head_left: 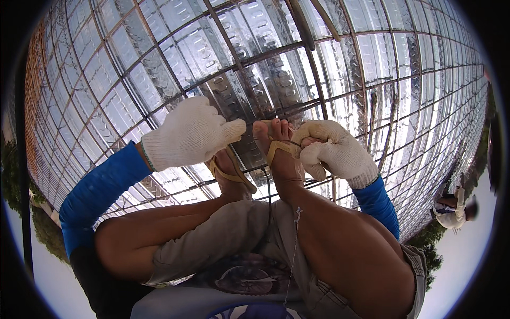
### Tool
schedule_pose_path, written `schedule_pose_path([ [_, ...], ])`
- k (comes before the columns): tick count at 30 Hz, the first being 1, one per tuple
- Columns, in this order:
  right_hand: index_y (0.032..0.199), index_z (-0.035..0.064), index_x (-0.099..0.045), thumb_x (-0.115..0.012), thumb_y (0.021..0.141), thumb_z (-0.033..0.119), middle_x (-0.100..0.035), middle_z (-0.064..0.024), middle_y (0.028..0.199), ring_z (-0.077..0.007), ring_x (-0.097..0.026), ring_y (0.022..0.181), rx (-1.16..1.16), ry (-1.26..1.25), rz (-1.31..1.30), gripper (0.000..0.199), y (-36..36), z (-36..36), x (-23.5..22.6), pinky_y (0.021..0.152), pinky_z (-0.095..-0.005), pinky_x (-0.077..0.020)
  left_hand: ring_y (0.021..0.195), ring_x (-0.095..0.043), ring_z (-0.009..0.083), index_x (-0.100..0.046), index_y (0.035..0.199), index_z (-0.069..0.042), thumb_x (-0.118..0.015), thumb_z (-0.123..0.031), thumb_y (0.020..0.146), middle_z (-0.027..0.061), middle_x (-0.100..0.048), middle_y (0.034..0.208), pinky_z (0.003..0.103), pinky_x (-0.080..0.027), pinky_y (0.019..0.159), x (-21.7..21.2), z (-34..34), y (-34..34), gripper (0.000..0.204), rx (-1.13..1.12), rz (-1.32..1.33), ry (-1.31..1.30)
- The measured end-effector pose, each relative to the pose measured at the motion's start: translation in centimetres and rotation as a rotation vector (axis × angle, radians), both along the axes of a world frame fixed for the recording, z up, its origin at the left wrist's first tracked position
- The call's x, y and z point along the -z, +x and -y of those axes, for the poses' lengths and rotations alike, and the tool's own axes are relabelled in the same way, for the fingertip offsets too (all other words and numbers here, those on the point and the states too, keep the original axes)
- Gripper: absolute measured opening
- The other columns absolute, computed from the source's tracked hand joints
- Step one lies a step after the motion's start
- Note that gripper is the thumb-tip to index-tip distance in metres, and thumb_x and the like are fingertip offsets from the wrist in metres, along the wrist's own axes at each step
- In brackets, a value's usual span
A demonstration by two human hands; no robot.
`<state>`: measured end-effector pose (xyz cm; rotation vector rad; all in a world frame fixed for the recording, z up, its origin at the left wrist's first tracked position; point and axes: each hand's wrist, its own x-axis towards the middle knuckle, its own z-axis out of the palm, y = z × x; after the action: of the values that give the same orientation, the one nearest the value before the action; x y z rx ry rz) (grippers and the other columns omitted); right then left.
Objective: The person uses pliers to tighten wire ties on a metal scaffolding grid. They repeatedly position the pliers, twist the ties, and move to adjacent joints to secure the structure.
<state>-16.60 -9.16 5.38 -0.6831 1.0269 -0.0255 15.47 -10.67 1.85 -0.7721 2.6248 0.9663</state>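
My left hand (194, 134), in a white knit glove, is curled with its fingers closed, just above the steel rebar grid (237, 65) and left of my feet. Whatever it may hold is hidden. My right hand (340, 153), gloved the same way, is closed in a pinch beside my right foot (282, 159). Its thumb and fingers meet by the sandal strap, and I cannot make out what is between them. Tan flip-flops (228, 173) are on both feet, set on the grid. A thin dark cord (268, 186) runs between my legs.
Shiny corrugated metal decking (207, 48) lies under the crossed bars. Thicker loose-looking bars (300, 24) lie at the far side. Another person (454, 208) crouches at the far right, near green trees (427, 252). A dark upright pole (24, 159) stands at the left edge.
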Motion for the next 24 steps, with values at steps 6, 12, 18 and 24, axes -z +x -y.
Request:
schedule_pose_path([
  [6, 0.132, -0.0008, -0.070, -0.073, 0.095, 0.002, -0.074, -0.0110, 0.120, -0.0184, -0.074, 0.104, 0.151, -0.617, -0.570, 0.037, -1.9, 0.5, 2.5, 0.077, -0.0301, -0.0614, 0.077, -0.073, 0.0409, -0.073, 0.117, -0.015, -0.062, -0.034, 0.107, 0.0146, -0.074, 0.083, 0.052, -0.056, 0.068, 2.7, -0.6, 0.8, 0.025, -0.425, 0.074, 0.175],
  [12, 0.134, 0.0081, -0.071, -0.078, 0.093, 0.028, -0.071, -0.0134, 0.133, -0.0358, -0.070, 0.117, -0.453, -1.497, -0.563, 0.046, 1.7, 0.1, 0.2, 0.100, -0.0442, -0.0562, 0.087, -0.075, 0.0400, -0.076, 0.118, -0.010, -0.060, -0.033, 0.108, 0.0175, -0.077, 0.095, 0.049, -0.059, 0.078, 2.1, 0.4, -0.4, 0.030, -0.442, 0.015, 0.250],
  [18, 0.123, 0.0142, -0.073, -0.073, 0.093, 0.030, -0.074, -0.0108, 0.115, -0.0304, -0.074, 0.102, -0.700, -1.024, -0.388, 0.034, 2.9, -1.0, 2.3, 0.086, -0.0427, -0.0576, 0.086, -0.074, 0.0398, -0.076, 0.115, -0.008, -0.061, -0.031, 0.108, 0.0164, -0.077, 0.095, 0.045, -0.059, 0.081, 2.6, 2.1, -0.3, 0.029, -0.520, -0.207, 0.668],
  [24, 0.127, 0.0066, -0.073, -0.075, 0.091, 0.020, -0.071, -0.0100, 0.089, -0.0295, -0.073, 0.081, -0.242, -0.513, -0.121, 0.038, 2.2, -0.4, 5.1, 0.076, -0.0376, -0.0579, 0.072, -0.068, 0.0364, -0.077, 0.111, -0.016, -0.067, -0.033, 0.105, 0.0123, -0.072, 0.078, 0.047, -0.053, 0.069, 2.4, 0.6, -0.5, 0.021, -0.113, 0.049, 0.418],
])
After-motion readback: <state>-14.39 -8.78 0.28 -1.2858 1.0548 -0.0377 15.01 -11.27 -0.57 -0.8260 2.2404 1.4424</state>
